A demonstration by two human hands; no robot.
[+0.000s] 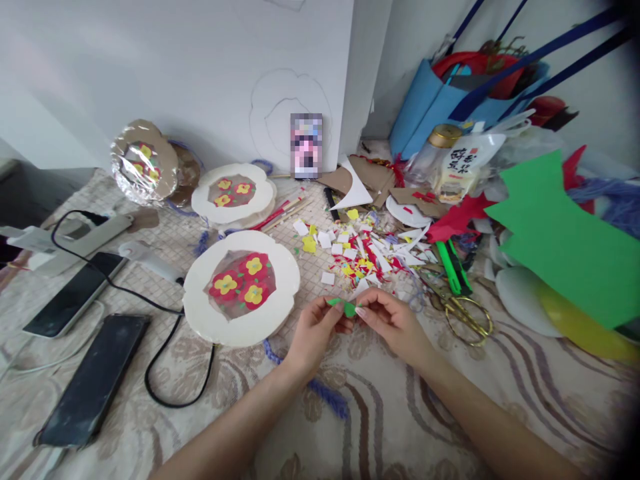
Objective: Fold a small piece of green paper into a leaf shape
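Between my two hands is a small green paper cutout point(350, 309), partly covered by my fingers. My left hand point(320, 328) pinches its left side, and my right hand point(393, 320) pinches the right side. Just left of my hands lies a white scalloped frame point(200, 307) with red and yellow paper flowers point(256, 265) at its centre. A purple braided cord point(327, 398) runs out from under it, passing below my left wrist. Gold-handled scissors point(467, 320) lie to the right of my right hand, beside a green utility knife point(453, 267).
Paper scraps point(360, 250) lie heaped beyond my hands. Another flowered frame point(260, 207) and a foil-wrapped cardboard piece point(167, 157) are at the back left. A power strip point(90, 243), glue gun point(153, 261) and dark phone point(95, 380) occupy the left. Green paper point(565, 247) stands right, near a blue bag point(420, 107).
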